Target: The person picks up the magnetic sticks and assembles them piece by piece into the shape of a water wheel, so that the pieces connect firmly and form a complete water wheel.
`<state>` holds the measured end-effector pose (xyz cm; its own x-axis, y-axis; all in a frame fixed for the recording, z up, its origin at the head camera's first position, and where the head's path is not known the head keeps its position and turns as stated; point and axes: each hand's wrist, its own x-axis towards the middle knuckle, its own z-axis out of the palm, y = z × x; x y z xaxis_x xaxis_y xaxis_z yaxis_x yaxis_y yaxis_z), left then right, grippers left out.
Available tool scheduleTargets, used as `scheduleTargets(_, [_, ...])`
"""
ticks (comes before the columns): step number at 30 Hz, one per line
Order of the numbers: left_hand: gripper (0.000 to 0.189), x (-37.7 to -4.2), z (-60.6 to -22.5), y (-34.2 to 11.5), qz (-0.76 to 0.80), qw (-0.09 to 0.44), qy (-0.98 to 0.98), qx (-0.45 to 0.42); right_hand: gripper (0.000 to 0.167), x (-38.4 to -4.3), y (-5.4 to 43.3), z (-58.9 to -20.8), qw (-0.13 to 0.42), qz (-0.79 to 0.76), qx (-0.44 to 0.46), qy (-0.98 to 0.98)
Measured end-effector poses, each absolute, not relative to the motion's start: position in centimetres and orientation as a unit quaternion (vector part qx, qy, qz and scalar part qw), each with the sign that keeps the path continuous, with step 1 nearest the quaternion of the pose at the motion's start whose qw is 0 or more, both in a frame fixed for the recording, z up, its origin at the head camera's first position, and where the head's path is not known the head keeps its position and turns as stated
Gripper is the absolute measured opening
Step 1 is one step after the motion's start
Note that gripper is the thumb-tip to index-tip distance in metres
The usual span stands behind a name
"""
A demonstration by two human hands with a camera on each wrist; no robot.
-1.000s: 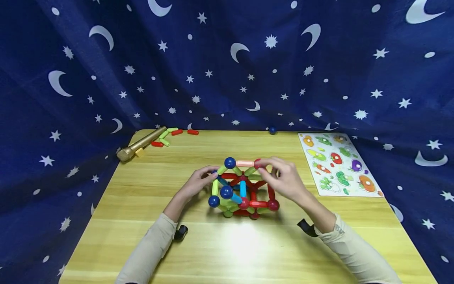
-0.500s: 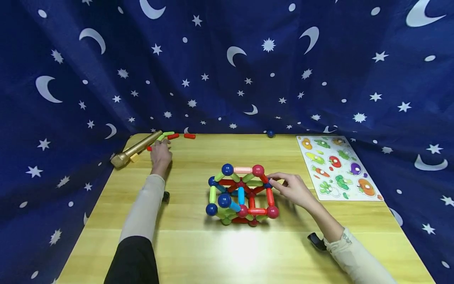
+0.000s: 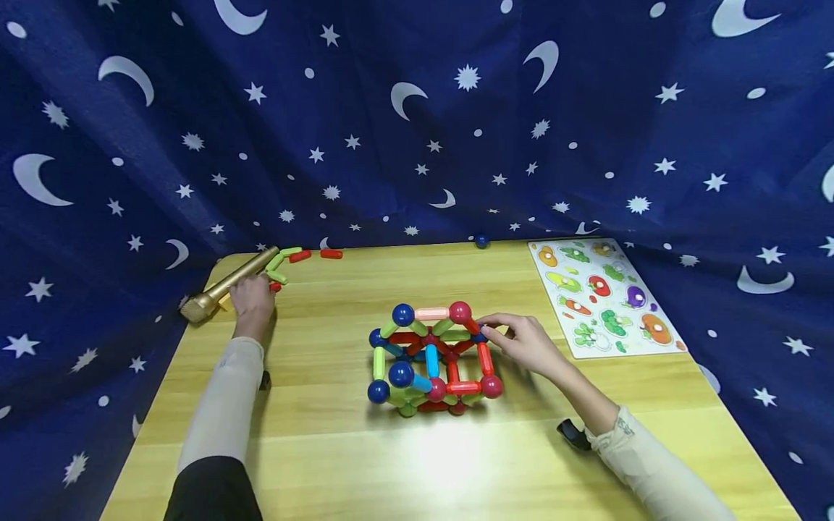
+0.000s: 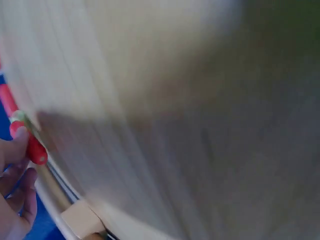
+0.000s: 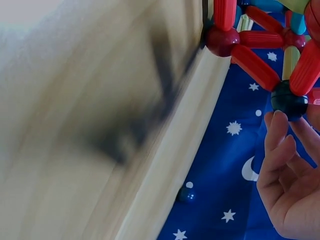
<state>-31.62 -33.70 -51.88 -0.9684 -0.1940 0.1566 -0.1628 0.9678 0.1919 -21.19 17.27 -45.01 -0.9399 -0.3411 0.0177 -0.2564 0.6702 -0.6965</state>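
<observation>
A magnetic rod-and-ball frame [image 3: 432, 360] stands on the wooden table, built of red, green, blue and pink rods with blue and red balls. My right hand [image 3: 526, 346] is at its right side, thumb and fingertips pinching a dark blue ball [image 5: 289, 104] at a corner where several rods meet. At the far left of the table, my left hand [image 3: 253, 300] reaches beside a gold microphone [image 3: 228, 284]. In the left wrist view its thumb and fingers pinch a red magnetic rod [image 4: 36, 151]; part of the fingers is cut off there.
Loose green rods [image 3: 276, 276] and red rods [image 3: 331, 254] lie near the back left edge. A yellowish block [image 3: 225, 302] sits by the microphone. One blue ball [image 3: 481, 241] rests at the back edge, and a vegetable puzzle board [image 3: 563, 340] lies at the right.
My left hand has left the frame, reached to the far left and taken hold of a red rod. My right hand has moved from the upper red ball down to the blue corner ball.
</observation>
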Motion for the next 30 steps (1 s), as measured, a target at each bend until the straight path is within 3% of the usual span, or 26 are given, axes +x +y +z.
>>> scheduleTargets(4, [0.025, -30.0, -50.6, -31.9, -0.168, 0.118, -0.973, 0.102, 0.028, -21.3, 17.3, -45.0, 0.061, -0.377, -0.159, 0.911])
scheduleTargets(7, [0.028, -27.4, -48.2, -28.3, -0.27, 0.184, -0.942, 0.079, 0.029, -21.3, 17.4, -45.1, 0.059, -0.376, -0.158, 0.911])
scheduleTargets(12, [0.027, -20.4, -42.5, -19.2, -0.363, 0.306, -0.876, -0.079, 0.03, -21.5, 17.6, -45.1, 0.058, -0.38, -0.156, 0.91])
scheduleTargets(17, [0.03, -14.3, -40.7, -10.9, -0.293, 0.377, -0.847, -0.234, 0.031, -21.5, 17.9, -45.1, 0.058, -0.392, -0.151, 0.906])
scheduleTargets(22, [0.026, -11.4, -42.2, -6.2, -0.16, 0.389, -0.873, -0.246, 0.032, -21.4, 17.8, -45.3, 0.062, -0.4, -0.155, 0.901])
scheduleTargets(30, [0.026, -10.7, -44.5, -4.9, -0.093, 0.365, -0.903, -0.206, 0.033, -20.6, 17.7, -45.6, 0.069, -0.403, -0.154, 0.9])
